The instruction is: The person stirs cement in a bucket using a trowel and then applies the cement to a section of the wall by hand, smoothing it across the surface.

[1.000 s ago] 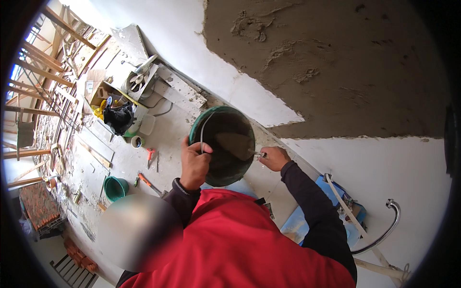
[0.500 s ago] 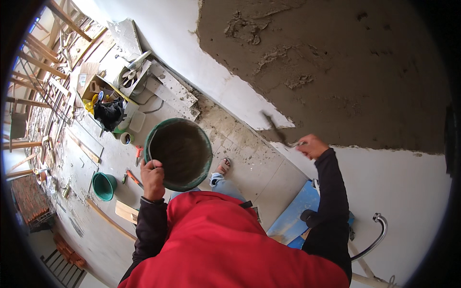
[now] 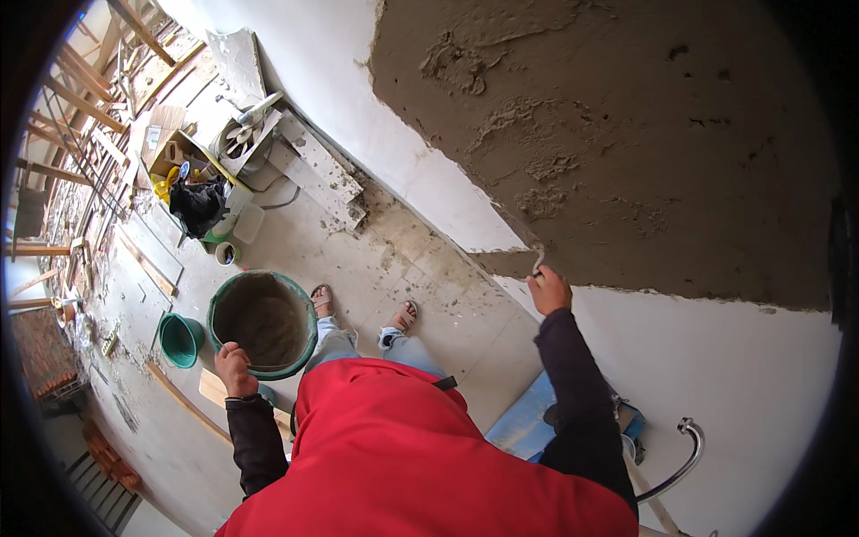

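Note:
My left hand is closed on the near edge of a round green bucket, which holds grey-brown wet mortar. The bucket hangs to the left of my legs, tilted a little. My right hand is wrapped round the handle of a trowel at the wall. Its curved shank shows above my fingers; the blade is hard to tell from the mortar behind it. A broad layer of wet mortar covers the upper wall, rough in patches, with its lower edge beside my right hand.
A smaller green bucket stands on the floor at left. Beyond it are a box of supplies, a fan, boards and loose timber. A blue panel and a curved metal faucet are at lower right.
My left hand has lowered the bucket and moved it left, uncovering my other foot. My right hand has moved left, and the trowel, blurred and raised before, is now against the wall.

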Demonstrator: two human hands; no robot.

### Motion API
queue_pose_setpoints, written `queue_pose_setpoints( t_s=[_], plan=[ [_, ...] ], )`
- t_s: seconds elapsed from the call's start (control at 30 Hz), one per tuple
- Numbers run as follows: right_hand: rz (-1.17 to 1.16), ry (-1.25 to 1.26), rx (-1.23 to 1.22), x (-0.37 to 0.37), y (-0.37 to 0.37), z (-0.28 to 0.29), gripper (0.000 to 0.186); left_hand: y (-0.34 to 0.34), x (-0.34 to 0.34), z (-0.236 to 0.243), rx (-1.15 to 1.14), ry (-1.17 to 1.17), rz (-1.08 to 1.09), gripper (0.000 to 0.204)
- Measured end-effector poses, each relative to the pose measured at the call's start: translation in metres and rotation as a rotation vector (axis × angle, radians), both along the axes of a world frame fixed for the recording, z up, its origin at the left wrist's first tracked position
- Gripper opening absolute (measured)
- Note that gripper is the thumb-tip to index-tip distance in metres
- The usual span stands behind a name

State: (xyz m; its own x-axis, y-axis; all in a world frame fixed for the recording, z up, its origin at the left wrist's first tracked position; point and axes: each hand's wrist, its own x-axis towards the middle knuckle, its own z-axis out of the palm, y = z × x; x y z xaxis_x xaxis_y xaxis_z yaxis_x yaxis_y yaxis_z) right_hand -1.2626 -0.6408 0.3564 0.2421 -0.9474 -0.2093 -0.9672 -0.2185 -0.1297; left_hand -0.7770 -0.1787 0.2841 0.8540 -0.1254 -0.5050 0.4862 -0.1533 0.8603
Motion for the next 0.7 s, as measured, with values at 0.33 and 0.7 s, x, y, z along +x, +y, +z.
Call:
queue_pose_setpoints(
  t_s=[0.33,0.7],
  plan=[
    [-0.102,-0.12,-0.355,-0.019,-0.015,0.078,0.036,0.025,-0.015,-0.016,-0.169,0.014,-0.063,0.025],
    [-0.067,0.062,-0.739,-0.042,0.017,0.045,0.026,-0.027,-0.048,-0.009,-0.057,-0.146,-0.293,0.025]
  ],
)
